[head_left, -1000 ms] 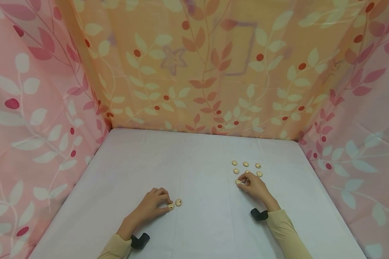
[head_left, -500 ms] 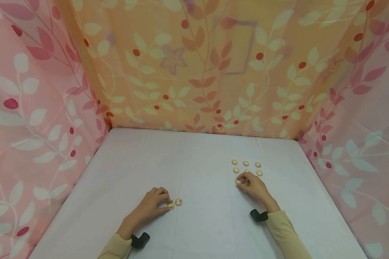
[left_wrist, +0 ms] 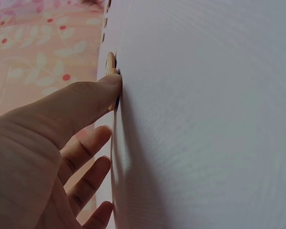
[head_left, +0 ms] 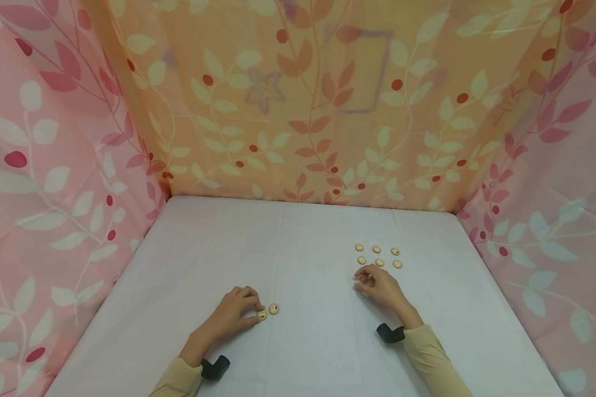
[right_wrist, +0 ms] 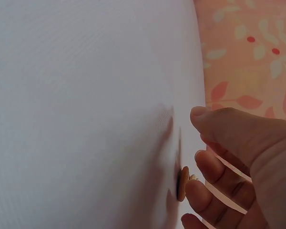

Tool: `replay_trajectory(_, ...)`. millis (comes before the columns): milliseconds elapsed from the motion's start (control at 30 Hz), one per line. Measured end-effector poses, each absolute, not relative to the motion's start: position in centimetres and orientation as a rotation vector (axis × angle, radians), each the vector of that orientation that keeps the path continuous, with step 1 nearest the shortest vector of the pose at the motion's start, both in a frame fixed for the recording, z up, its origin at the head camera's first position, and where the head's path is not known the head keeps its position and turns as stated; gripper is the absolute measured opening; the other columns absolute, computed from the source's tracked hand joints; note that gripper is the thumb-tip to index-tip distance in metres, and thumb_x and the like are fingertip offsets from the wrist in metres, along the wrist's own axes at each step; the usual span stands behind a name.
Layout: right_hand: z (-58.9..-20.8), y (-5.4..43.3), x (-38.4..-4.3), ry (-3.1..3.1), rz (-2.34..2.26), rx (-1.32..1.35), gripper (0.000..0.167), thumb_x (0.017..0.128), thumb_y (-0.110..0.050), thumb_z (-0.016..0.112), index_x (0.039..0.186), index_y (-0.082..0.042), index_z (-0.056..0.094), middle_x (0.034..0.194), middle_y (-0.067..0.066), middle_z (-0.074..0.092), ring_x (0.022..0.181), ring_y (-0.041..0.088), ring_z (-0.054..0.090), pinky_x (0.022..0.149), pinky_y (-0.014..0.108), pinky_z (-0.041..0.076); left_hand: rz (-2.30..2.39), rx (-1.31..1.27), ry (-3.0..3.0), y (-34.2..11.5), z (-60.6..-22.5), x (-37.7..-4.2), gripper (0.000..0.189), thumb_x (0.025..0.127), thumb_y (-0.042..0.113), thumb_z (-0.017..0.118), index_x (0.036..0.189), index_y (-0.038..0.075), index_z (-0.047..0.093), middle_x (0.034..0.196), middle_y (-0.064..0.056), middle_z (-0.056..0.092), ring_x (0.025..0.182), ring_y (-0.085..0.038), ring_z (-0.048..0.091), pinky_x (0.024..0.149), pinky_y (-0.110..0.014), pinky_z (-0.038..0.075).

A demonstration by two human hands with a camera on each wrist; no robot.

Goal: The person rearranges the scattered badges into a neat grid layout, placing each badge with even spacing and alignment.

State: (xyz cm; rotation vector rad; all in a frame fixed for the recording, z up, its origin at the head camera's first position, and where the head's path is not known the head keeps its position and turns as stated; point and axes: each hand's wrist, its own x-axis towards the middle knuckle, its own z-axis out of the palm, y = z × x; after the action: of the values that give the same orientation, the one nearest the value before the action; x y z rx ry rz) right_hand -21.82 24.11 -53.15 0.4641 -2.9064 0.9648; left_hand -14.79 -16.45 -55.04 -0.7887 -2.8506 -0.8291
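Thumb and fingers of my left hand pinch a small round wooden disc at the table. A second wooden disc with a dark mark lies just to its right. In the left wrist view the thumb presses the rim of the held disc. My right hand hovers low over the table, thumb and forefinger apart with nothing between them. Beneath its fingers, the right wrist view shows a wooden disc on the cloth; the hand hides this one in the head view.
Beyond the right hand, several wooden discs lie in two rows, among them a far-row disc and a near-row disc. A white cloth covers the table. Patterned curtains enclose its back and sides.
My right hand has let go of the disc it pinched and shifted slightly left, uncovering the middle disc of the near row. The left hand has stayed in place.
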Motion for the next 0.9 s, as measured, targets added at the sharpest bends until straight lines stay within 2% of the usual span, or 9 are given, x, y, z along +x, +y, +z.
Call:
replay_trajectory(600, -53.9, 20.3, -21.0, -2.872, 0.973, 0.616, 0.022, 0.076, -0.025, 0.076, 0.095, -0.024, 0.065, 0.082, -0.011, 0.058, 0.066, 0.002, 0.047, 0.06, 0.021, 0.039, -0.852, -0.787, -2.844, -16.4, -55.3, -14.8, 0.013, 0.076, 0.028, 0.075, 0.085, 0.028, 0.065, 0.104, 0.011, 0.053, 0.101, -0.016, 0.047, 0.083, -0.044, 0.039)
replay_trajectory(900, -54.3, 18.4, -20.8, -2.858, 0.983, 0.713, 0.02, 0.077, -0.027, 0.075, 0.094, -0.023, 0.065, 0.081, -0.011, 0.057, 0.064, 0.005, 0.047, 0.058, 0.019, 0.039, -0.862, -0.787, -2.811, -16.4, -55.2, -14.6, 0.016, 0.075, 0.027, 0.076, 0.084, 0.028, 0.064, 0.103, 0.012, 0.054, 0.1, -0.014, 0.047, 0.083, -0.042, 0.039)
